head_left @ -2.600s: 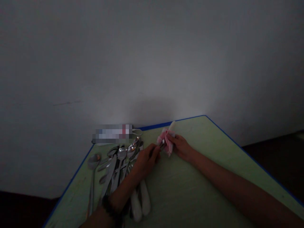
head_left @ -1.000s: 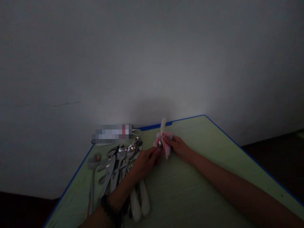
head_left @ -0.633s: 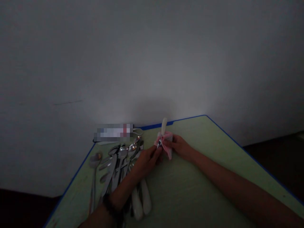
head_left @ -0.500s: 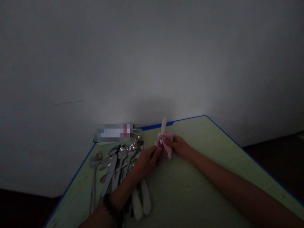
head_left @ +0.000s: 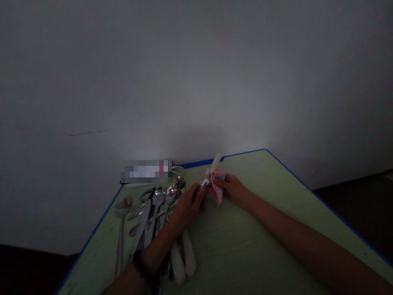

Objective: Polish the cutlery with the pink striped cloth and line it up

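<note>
A piece of cutlery with a white handle [head_left: 216,161] points up and slightly right, away from me. Its shiny metal end is partly hidden, so I cannot tell its exact kind. My left hand [head_left: 190,201] is closed on that metal end. In my right hand [head_left: 232,188], the fingers pinch a pink cloth [head_left: 217,187] that is folded around the middle of the white-handled cutlery. Beneath and left of my left forearm lies a pile of metal spoons [head_left: 159,197] and other cutlery, some with white handles [head_left: 189,255].
A ladle-like long spoon [head_left: 123,209] lies at the pile's left. By the far edge is a flat packet [head_left: 146,172], its face blurred out, with a pale loop [head_left: 178,169] beside it. The green table [head_left: 260,254] has blue edging and meets a grey wall [head_left: 196,82].
The white handle has tipped to the right, and the cloth around it has shifted a little. Both hands keep nearly the same place; the pile is unchanged.
</note>
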Demonstrator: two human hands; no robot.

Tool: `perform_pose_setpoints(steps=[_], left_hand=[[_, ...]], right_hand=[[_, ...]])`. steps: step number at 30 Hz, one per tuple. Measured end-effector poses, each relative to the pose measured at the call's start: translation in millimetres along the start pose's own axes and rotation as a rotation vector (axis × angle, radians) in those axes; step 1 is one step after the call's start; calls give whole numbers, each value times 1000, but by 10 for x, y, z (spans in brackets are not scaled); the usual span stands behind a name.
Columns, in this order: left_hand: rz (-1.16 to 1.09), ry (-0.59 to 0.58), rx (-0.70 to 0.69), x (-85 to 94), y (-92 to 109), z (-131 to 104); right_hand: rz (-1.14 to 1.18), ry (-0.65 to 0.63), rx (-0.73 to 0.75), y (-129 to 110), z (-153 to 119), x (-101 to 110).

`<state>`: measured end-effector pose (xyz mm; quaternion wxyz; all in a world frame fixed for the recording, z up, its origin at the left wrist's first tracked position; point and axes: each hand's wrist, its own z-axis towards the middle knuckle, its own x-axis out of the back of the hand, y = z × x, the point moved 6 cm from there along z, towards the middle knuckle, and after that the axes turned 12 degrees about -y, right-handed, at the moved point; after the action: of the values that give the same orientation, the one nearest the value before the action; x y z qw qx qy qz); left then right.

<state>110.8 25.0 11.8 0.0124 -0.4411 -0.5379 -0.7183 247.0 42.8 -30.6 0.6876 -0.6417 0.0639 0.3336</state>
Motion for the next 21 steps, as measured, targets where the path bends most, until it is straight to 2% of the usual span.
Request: perform_pose_setpoints(steps=[6,21], left_hand=[[15,-15,-2,-15,-19,10],[19,-13,5,-15,-12,3]], right_hand=[[-116,-26,-1,-24,-12,-28],[22,-5,-18,-12,-9,-32]])
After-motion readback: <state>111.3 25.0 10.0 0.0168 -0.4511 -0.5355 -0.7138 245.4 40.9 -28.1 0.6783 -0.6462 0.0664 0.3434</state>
